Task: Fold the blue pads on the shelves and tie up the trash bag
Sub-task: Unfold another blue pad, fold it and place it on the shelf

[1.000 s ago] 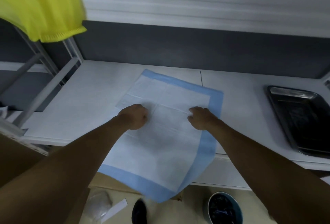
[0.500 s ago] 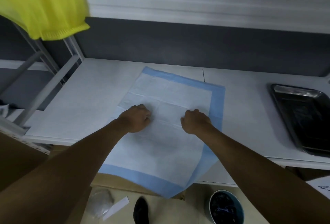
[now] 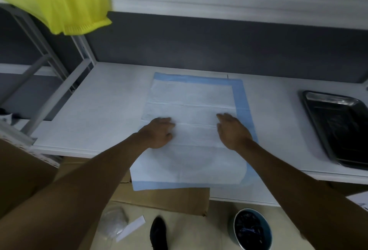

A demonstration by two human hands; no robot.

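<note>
**Inspector:** Head view, read left to right. Your left hand rests loosely curled on the white face of the blue pad, knuckles up, fingers tucked; it pins the sheet and pinches nothing that I can see. Your right hand lies flatter, fingers spread forward, also pressing down, holding nothing.

**Operator:** Where does the pad sit against my hands?

**Inspector:** Spread open on the white shelf, its far blue border well beyond your fingertips. Creases run crosswise, one passing under both hands and one just beyond them. The near end lies behind your wrists and overhangs the shelf edge, above the cardboard below.

**Operator:** What is the hazard?

**Inspector:** In my judgement, the overhang. Lift both palms together and the hanging part may drag the sheet off toward you. Keep one hand down while the other takes an edge. Second, your hands sit unevenly, the left curled and the right flat; fold from that and the borders may not meet, leaving a skewed crease.

**Operator:** Anything off to the right?

**Inspector:** A dark metal tray lies well outside your right hand; a wide sweep could clip it. The bin stands on the floor below your right forearm. Its bag remains to be tied, as far as I can judge.
</note>
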